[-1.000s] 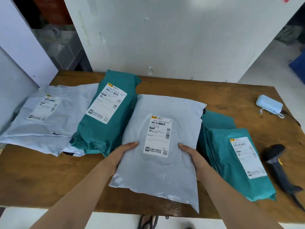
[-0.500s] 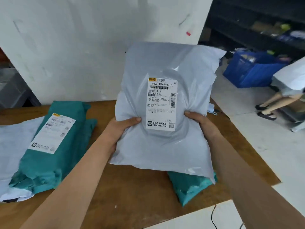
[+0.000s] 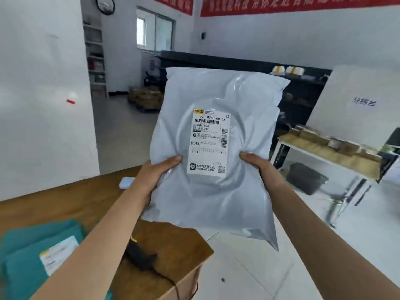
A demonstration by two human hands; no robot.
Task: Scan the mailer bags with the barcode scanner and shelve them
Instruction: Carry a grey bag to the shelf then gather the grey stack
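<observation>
Both the left hand (image 3: 154, 173) and right hand (image 3: 260, 167) grip a grey mailer bag (image 3: 216, 191) (label facing the camera) upright.

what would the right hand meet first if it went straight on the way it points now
The right hand grips the grey mailer bag, so the bag travels with it. Beyond that, the line runs forward toward the black shelving behind the bag, likely the first obstacle; depth is unclear.

The left forearm (image 3: 104, 230) and right forearm (image 3: 313, 224) reach up and forward, the left hand (image 3: 157, 173) and right hand (image 3: 260, 167) level with each other, each gripping a side edge of the bag (image 3: 216, 92), thumbs across its front, fingers hidden behind.
</observation>
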